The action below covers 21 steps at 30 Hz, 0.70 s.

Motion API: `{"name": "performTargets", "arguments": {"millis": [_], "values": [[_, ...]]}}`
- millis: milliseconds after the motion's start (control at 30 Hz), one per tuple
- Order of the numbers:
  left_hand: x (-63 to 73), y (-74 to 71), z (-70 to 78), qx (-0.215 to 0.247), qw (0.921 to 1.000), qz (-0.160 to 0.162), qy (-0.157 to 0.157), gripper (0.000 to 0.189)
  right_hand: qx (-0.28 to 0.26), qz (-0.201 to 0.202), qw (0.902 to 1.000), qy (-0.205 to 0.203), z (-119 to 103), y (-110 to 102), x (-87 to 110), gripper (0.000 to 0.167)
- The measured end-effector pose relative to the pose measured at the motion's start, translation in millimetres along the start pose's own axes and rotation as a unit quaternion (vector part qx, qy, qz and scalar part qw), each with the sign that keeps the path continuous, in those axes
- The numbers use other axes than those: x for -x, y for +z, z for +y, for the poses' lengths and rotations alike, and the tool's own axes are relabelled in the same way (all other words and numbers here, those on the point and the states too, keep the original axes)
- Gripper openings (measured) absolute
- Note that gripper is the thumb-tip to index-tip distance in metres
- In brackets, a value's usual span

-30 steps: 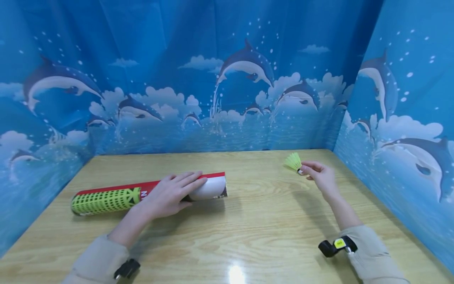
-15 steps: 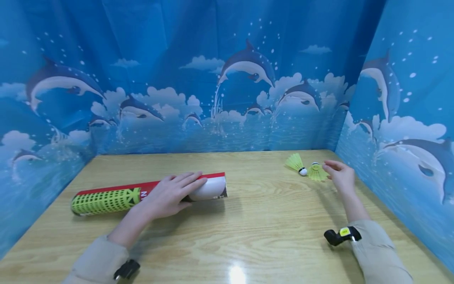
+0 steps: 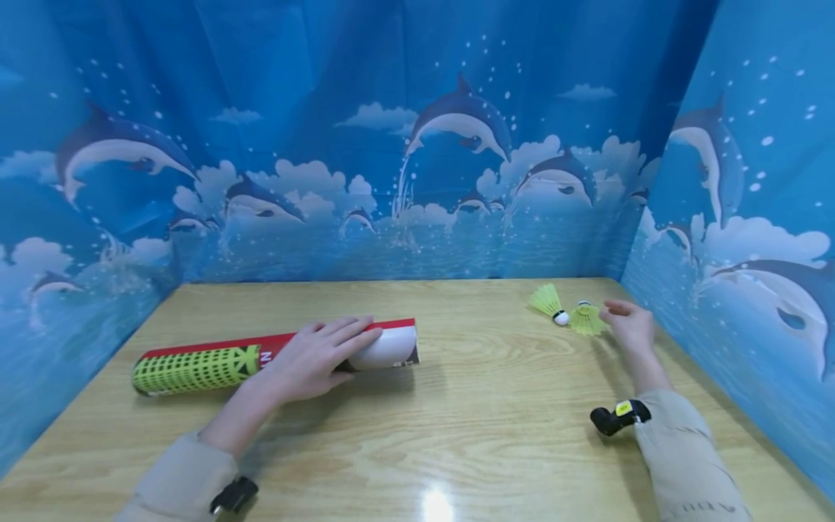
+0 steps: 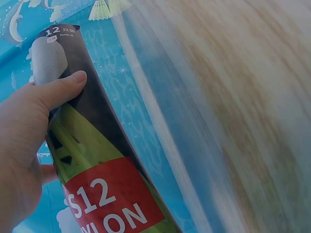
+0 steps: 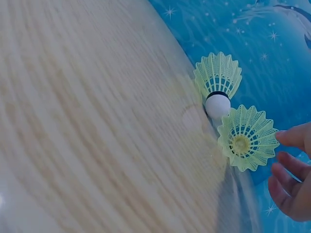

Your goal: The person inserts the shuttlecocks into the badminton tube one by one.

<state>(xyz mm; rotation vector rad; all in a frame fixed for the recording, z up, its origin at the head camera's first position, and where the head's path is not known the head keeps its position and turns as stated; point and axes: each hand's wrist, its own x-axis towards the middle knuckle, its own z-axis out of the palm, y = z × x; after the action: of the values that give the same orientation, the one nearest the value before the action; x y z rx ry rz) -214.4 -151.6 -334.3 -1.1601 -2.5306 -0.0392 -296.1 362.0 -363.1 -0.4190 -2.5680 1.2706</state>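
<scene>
My left hand (image 3: 320, 362) grips a shuttlecock tube (image 3: 209, 366) that lies on its side, red and white with a yellow-green mesh print. In the left wrist view, the thumb (image 4: 73, 83) lies across the tube near its end. At the far right of the table, a yellow shuttlecock (image 3: 546, 301) lies with its white cork toward a second yellow shuttlecock (image 3: 587, 319). My right hand (image 3: 629, 330) is beside this second one. In the right wrist view, a fingertip (image 5: 281, 136) meets its skirt edge (image 5: 265, 136); the other fingers are bent, apart from it.
The wooden table (image 3: 457, 420) backs onto a blue dolphin-print curtain (image 3: 313, 145), which also hangs along the right side. A black wrist camera (image 3: 620, 417) sits on the right sleeve.
A second ago my right hand held the first shuttlecock; it has let go and moved right to the second one. My left hand has stayed on the tube.
</scene>
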Motion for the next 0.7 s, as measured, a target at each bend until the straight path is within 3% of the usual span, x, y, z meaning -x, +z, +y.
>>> {"name": "performTargets", "arguments": {"millis": [200,367,700], "values": [[0.4,0.0,-0.3,0.000,1.0000,0.001,0.001,0.085,0.044,-0.005,0.9989,-0.014,6,5,-6.4,0.041],[0.3,0.1,-0.4,-0.002,1.0000,0.000,0.004,0.084,0.061,-0.002,0.9982,0.003,9,8,-8.2,0.039],[2.1,-1.2,-0.5,-0.001,1.0000,0.001,0.001,0.084,0.109,0.039,0.9933,0.001,13,9,-10.5,0.035]]}}
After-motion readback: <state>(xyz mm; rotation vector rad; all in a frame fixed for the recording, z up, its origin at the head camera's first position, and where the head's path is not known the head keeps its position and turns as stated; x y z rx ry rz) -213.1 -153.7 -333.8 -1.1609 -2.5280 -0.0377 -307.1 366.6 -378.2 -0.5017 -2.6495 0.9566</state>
